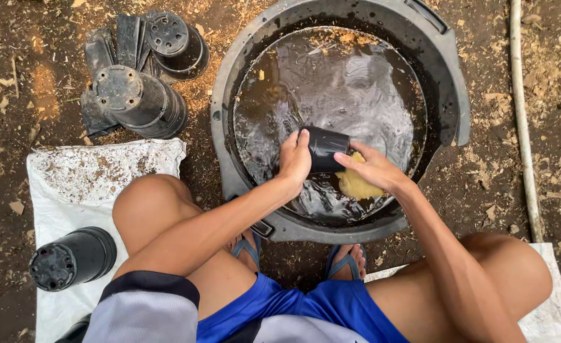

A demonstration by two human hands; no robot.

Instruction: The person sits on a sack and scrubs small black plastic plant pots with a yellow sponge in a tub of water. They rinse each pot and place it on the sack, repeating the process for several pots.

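A small black plastic pot (327, 148) lies on its side just above the dark water in a large grey tub (455, 95), near the tub's near wall. The left hand (295, 159) grips it at one end, fingers (293, 141) curled over the top of the wall and closed on it. The right hand (376, 168) is at the pot's other end, its fingers (350, 160) bent and pressing a yellow sponge (356, 185) against the pot, so both hands are full. The pot looks light and thin-walled; it would likely flex if squeezed hard, and being wet it is probably slippery, so a hold around the rim or with fingers hooked inside the mouth seems surer than pinching the smooth side. The sponge is soft and soaked, and gives under the fingers. The water is murky, with bits of straw floating at the far edge, and the tub has moulded handles on its rim. To the left of the tub, on bare soil strewn with wood chips, stands a heap of black pots (142, 101), nested and tipped bottom-up so that their drain holes show, with some flattened ones behind. Nearer, a white sack (70, 190) spread on the ground carries crumbs of dirt and another stack of black pots (72, 257) lying on its side. The person squats with knees either side of the tub, in blue shorts and sandals. A pale hose (522, 114) runs along the ground at the right.
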